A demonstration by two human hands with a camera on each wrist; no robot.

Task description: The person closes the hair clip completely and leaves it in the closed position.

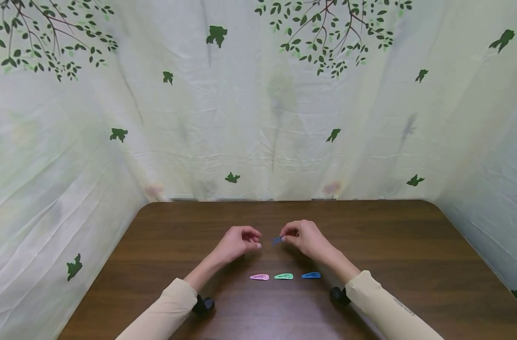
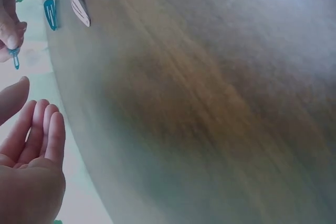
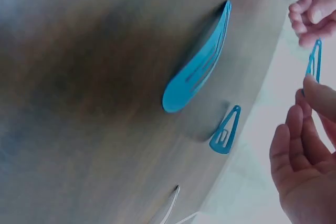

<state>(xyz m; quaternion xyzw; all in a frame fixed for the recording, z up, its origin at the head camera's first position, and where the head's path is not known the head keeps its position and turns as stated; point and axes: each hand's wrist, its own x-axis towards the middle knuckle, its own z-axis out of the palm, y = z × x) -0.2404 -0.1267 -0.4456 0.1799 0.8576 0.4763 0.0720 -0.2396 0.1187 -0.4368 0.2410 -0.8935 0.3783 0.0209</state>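
We note the wooden table (image 1: 411, 245), draped backdrop (image 1: 258, 118) behind it. Both hands hover above its middle. Right hand (image 1: 308, 238) pinches a small blue hair clip (image 1: 277, 240) between thumb and fingertip, held in the air, clear of the wood. Left hand (image 1: 238, 242) sits just beside it, fingers loosely curled, holding nothing. Three more clips lie in a row nearer us: pink clip (image 1: 259, 277), green clip (image 1: 283, 276), blue clip (image 1: 311, 275). Judgement: the held clip is light, thin, springy metal, smooth and slippery; best pinched at the wide end.
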